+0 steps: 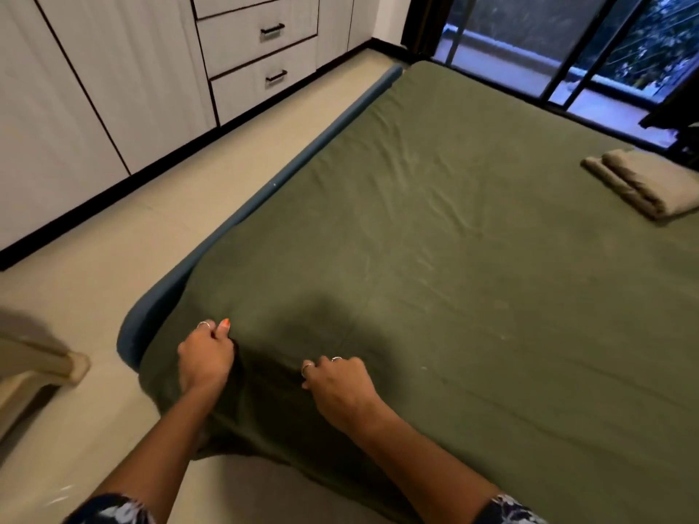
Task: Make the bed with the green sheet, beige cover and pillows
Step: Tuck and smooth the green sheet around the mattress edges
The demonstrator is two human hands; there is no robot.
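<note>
The green sheet is spread over the whole mattress, with light creases. At the near corner it hangs over the edge toward the floor. My left hand is closed on a fold of the sheet at that corner. My right hand grips the sheet a little to the right, along the near edge. A folded beige cover lies on the sheet at the far right. No pillows are in view.
The blue bed frame runs along the left side and rounds the near corner. Beige floor separates the bed from white cupboards with drawers. A beige furniture piece stands at the left edge. Glass doors are behind the bed.
</note>
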